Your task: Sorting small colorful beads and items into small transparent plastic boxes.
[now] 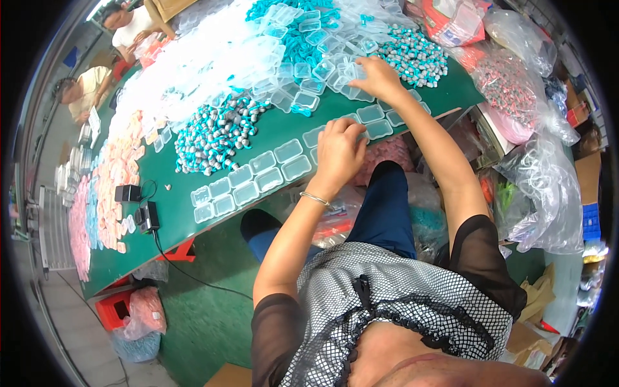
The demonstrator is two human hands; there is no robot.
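Note:
Small clear plastic boxes (pixel 287 151) lie in two rows along the near edge of the green table. Over the right part of these rows is my left hand (pixel 340 153), its fingers curled down among the boxes; whatever lies under the fingertips is hidden. Farther right, my right hand (pixel 379 80) reaches to a heap of loose clear boxes (pixel 339 72). Its thumb and fingers are apart, at the heap's edge. Behind the heap spread teal plastic pieces (pixel 303 55). Small teal-and-silver parts form one pile (pixel 216 135) at left and another (pixel 414 57) beyond my right hand.
Peach pieces (pixel 119 174) and pink pieces (pixel 78 222) cover the table's left end, near two small black devices (pixel 147 215) with a cable. Bulging plastic bags (pixel 538 187) crowd the right side. Two people (pixel 132 32) work at the far left. A red crate (pixel 113 311) stands below.

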